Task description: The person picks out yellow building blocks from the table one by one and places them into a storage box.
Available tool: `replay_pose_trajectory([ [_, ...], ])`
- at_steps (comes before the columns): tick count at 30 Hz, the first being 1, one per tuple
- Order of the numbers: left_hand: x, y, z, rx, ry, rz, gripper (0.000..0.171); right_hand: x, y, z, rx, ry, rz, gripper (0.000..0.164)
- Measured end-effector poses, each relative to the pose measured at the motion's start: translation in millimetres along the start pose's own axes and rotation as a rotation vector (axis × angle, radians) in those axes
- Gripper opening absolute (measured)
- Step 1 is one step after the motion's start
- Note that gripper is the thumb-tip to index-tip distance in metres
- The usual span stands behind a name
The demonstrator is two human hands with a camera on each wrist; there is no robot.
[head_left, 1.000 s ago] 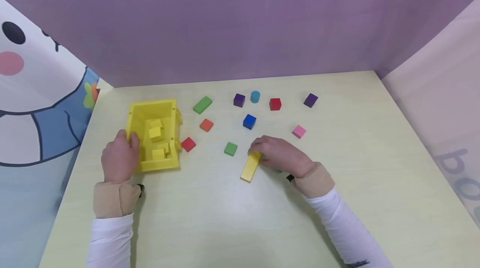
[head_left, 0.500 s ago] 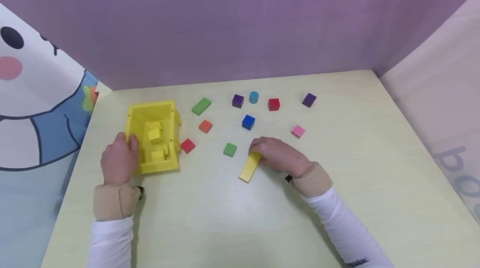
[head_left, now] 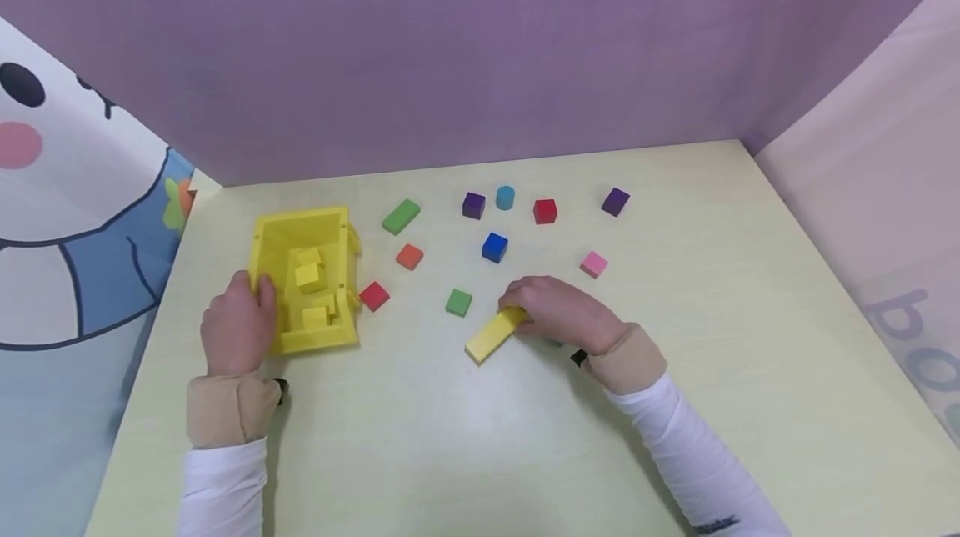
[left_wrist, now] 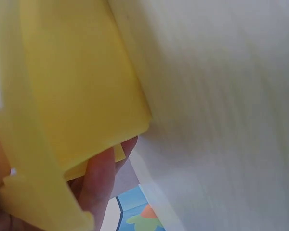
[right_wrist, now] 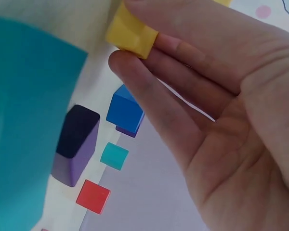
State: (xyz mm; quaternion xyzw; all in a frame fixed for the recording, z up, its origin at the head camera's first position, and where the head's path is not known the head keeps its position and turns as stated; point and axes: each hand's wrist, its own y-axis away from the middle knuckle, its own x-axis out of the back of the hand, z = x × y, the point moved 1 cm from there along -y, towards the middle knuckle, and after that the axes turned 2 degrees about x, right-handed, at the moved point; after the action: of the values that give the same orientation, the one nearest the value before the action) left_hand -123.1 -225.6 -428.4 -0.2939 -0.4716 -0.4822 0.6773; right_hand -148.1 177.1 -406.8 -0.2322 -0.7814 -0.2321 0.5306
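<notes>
My left hand (head_left: 238, 327) grips the left wall of a yellow plastic bin (head_left: 350, 270), thumb over the rim. In the left wrist view, fingers (left_wrist: 98, 175) curl round the bin's wall (left_wrist: 86, 86). Several yellow blocks (head_left: 309, 277) lie inside the bin. My right hand (head_left: 562, 312) pinches one end of a long yellow block (head_left: 491, 338) between thumb and fingers, and the other end points toward the near left. In the right wrist view the yellow block (right_wrist: 130, 33) shows end-on at the fingertips. A green block (head_left: 459, 302) lies just left of the right hand.
Farther back on the table lie a blue cube (head_left: 495, 248), purple blocks (head_left: 473, 205), a light blue cylinder (head_left: 506, 198), red blocks (head_left: 545, 211), a pink block (head_left: 594, 264), an orange one (head_left: 409, 257) and a long green one (head_left: 401, 217). A teal block (right_wrist: 29, 120) looms beside the right wrist.
The long yellow block has turned in my right hand, its free end swinging left. My left hand stays on the bin. The head view has shifted slightly.
</notes>
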Motion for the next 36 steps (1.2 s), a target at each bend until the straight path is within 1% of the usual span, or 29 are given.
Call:
replay_pose_trajectory([
  [3,0.4,-0.4,-0.6,0.005,-0.001,-0.013,0.050,1.1,-0.2,0.7,0.006,-0.020,0.013,0.029],
  [7,0.3,-0.7,-1.1,-0.001,-0.002,-0.012,0.050,3.5,-1.2,0.6,0.014,-0.035,0.035,0.026],
  [12,-0.8,-0.9,-0.8,-0.002,-0.001,-0.007,0.049,8.3,-4.1,-1.6,0.020,-0.049,0.061,0.029],
  [16,-1.7,-1.4,0.4,0.005,0.004,-0.021,0.050,13.4,-7.7,-4.5,0.020,-0.054,0.094,0.031],
  [20,0.6,-0.8,-0.1,0.015,0.002,-0.031,0.051,19.0,-13.4,-9.1,0.027,-0.042,0.140,0.031],
  [26,8.2,0.8,-1.6,0.016,-0.005,-0.018,0.050,26.3,-24.4,-16.4,0.036,-0.033,0.215,0.031],
  [30,5.9,0.5,-0.9,0.002,0.002,-0.026,0.049,33.0,-31.0,-20.8,0.044,-0.048,0.248,0.029],
  [36,1.6,0.7,-0.7,-0.003,0.011,-0.021,0.048,43.1,-41.9,-30.1,0.046,-0.058,0.262,0.029],
])
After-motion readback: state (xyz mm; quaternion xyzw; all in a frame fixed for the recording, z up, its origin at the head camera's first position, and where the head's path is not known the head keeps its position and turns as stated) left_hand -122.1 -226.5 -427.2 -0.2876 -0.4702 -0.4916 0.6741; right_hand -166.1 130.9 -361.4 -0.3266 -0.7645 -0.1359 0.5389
